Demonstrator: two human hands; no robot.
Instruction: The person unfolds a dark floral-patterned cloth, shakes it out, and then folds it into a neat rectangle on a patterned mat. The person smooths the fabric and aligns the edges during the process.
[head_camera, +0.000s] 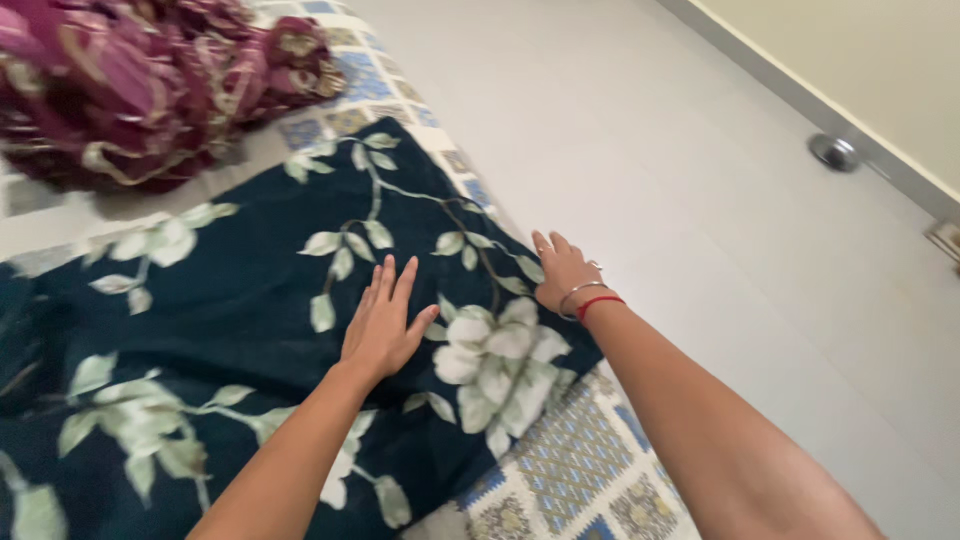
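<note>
Soft, even daylight fills the scene, brightest on the pale floor (620, 130) right of the dark floral blanket (230, 310), which looks washed out. Shadows are faint, with only a soft one under the maroon cloth (150, 80) above the blanket. Slight motion blur softens the edges, and the lines stretch toward the corners.

Two bare forearms are seen coming in from the bottom edge of the frame, one from the lower centre and one from the lower right. No sleeves are worn on either; both arms are uncovered up to the frame's edge. The left hand (383, 322), near the middle of the frame, is left plain, with no ring or band to be seen. On the wrist of the right hand (562, 272), just right of centre, a thin silver-coloured bangle (581, 290) is worn, and directly beside it a red thread band (598, 303) is tied around the wrist.
</note>
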